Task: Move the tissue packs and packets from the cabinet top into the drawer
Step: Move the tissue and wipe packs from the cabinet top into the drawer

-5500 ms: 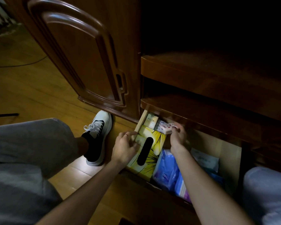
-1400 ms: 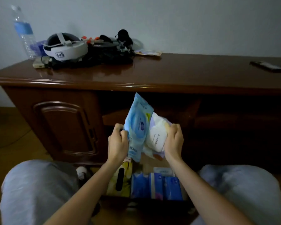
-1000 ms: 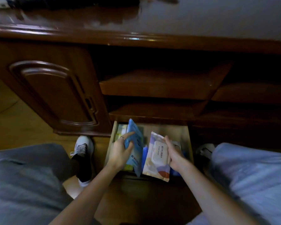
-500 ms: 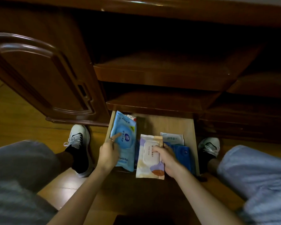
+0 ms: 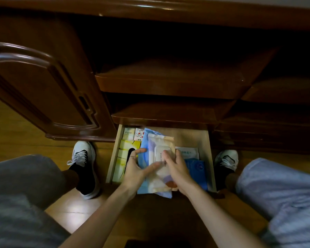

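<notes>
Yellow tissue box [image 5: 125, 153], black oval; pale wipes pack [image 5: 161, 158], purple-orange patches; blue packet [image 5: 144, 154].

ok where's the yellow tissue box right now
In the head view the yellow tissue box lies along the left wall of the open drawer, just left of the left hand and the light blue pack.
</notes>
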Available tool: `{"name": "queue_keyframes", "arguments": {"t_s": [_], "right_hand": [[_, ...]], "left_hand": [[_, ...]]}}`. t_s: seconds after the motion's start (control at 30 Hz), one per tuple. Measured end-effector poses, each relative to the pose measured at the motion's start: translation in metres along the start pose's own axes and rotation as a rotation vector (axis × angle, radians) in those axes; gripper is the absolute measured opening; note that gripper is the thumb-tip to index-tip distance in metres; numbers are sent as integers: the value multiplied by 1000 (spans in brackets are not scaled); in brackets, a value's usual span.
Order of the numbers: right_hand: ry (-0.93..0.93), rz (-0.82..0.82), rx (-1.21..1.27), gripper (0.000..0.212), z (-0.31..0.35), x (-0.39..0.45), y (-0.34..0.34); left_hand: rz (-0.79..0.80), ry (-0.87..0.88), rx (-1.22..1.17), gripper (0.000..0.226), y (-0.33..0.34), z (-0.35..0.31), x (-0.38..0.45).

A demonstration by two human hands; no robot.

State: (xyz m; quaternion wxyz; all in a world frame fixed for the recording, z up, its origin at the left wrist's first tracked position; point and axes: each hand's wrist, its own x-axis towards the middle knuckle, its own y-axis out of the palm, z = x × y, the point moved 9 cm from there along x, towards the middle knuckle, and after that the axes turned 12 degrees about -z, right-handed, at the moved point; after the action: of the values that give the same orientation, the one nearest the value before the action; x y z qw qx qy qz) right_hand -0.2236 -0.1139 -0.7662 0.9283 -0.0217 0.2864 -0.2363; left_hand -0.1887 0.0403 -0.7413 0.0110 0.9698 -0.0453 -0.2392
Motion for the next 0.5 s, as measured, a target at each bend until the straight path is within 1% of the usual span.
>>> {"name": "queue_keyframes", "arguments": {"t_s": [0.07, 0.1, 0.17, 0.23, 0.27, 0.33, 0.4, 0.43, 0.5], "right_hand": [[72, 34, 136, 37, -2, -4, 10], [78, 43, 160, 35, -1, -3, 12], [28, 18, 117, 38, 8, 5, 7], [-81, -57, -58, 48, 17, 26, -11], [-132, -92, -178, 50, 20, 41, -22], [-163, -109, -461, 44, 18, 74, -42], [-147, -74, -720, 40, 6, 105, -55], [-136, -59, -819, 41, -2, 119, -61], [-116, -65, -926, 45, -16, 142, -69]], "left_hand": [[54, 32, 12, 88, 10, 1, -5], [62, 46, 9, 95, 12, 0, -4], [29, 55, -9, 103, 9, 0, 1], [-35, 35, -17, 108, -3, -1, 10], [-67, 16, -23, 110, -10, 0, 14], [-122, -27, -38, 111, -23, 3, 22], [-165, -42, -43, 103, -33, 7, 25], [-188, -45, -35, 93, -37, 10, 25], [-239, -73, 3, 66, -44, 17, 25]]}}
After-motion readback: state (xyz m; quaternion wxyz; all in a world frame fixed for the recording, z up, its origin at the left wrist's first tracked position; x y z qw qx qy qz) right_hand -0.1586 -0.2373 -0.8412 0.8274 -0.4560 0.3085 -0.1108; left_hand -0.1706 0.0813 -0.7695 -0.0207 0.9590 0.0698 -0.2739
